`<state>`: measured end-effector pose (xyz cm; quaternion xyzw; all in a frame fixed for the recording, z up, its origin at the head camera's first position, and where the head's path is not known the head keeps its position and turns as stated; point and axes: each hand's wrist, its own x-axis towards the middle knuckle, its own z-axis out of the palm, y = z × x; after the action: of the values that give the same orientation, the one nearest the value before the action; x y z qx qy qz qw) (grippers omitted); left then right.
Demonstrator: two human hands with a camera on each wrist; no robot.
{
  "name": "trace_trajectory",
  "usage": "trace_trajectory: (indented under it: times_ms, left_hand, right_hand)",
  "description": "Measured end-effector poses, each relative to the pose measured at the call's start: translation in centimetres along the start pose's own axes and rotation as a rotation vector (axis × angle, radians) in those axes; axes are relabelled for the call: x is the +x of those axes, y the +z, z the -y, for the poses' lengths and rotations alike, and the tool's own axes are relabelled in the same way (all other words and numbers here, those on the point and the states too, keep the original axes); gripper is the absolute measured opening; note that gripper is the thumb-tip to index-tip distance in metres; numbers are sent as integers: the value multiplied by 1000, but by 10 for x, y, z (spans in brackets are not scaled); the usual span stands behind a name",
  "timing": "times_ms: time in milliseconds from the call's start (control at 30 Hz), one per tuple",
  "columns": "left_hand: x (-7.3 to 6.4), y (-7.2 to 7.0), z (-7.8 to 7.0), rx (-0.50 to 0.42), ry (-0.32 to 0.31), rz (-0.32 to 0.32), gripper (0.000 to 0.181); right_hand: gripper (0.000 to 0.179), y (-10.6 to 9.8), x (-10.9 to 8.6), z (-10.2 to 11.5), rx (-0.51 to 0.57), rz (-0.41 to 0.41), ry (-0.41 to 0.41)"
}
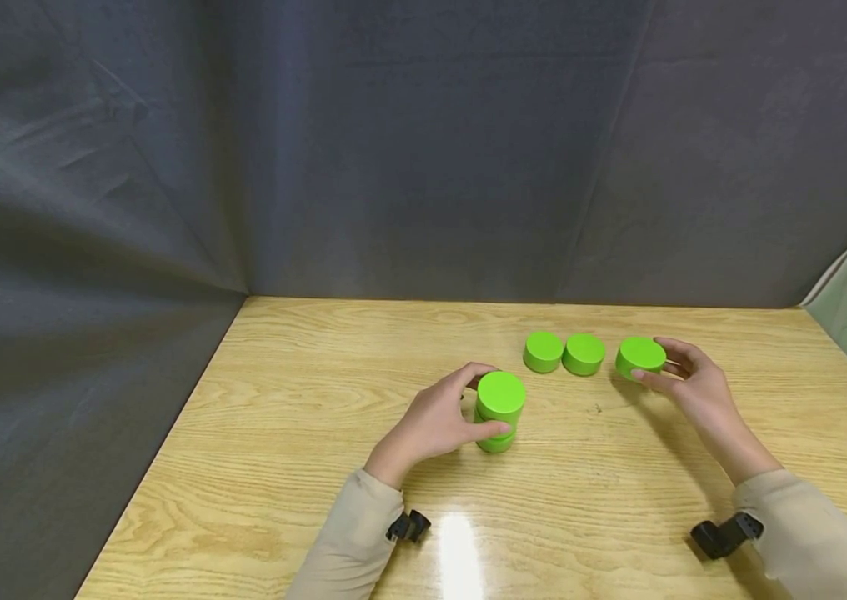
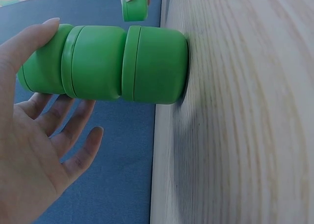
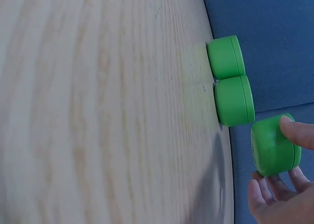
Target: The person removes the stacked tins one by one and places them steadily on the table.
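Head view first: our left hand (image 1: 442, 421) is wrapped around the upper part of a stack of green jars (image 1: 500, 408) on the wooden table (image 1: 281, 400), thumb in front, fingers reaching behind. Off to the right, our right hand (image 1: 701, 387) has one loose jar (image 1: 640, 357) gripped between thumb and fingers. Beside that, a far-left jar (image 1: 543, 353) and its neighbour (image 1: 584, 356) sit side by side, nobody touching them.

Left wrist cam: now we can count three in the stack. Bottom jar (image 2: 157, 64) looks seated on the wood, middle jar (image 2: 98, 62) on it, and top jar (image 2: 46, 62) has our thumb pressed on its side, a couple of fingertips opposite and the pinky clear. So that's a hold, not a let-go.

Right wrist cam: the loose jar is up off the table and tipped a bit, pinched by the thumb and fingers. The other two are so close we can't tell if they touch.

Our read: the step is handling jars one by one while the left steadies the pile. Whichever way the loose one's headed, the next move calls for levelling it before release, and keeping the left hand from nudging the column sideways.
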<state>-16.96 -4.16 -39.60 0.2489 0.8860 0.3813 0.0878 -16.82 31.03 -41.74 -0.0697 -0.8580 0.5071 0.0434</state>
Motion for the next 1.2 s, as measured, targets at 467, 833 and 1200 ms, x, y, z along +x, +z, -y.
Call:
trace_trajectory:
  times_ms: [467,833,1200]
  left_hand:
    - [-1,1,1,2,-1,-2,69]
    - [0,0,0,4,-5,1,69]
    - [0,-1,-1,-2,2,3,68]
  right_hand:
    - [79,3,16,-6,-52,34,54]
    - [76,3,23,-10,-35,52,51]
    - [74,5,26,-16,-59,50,36]
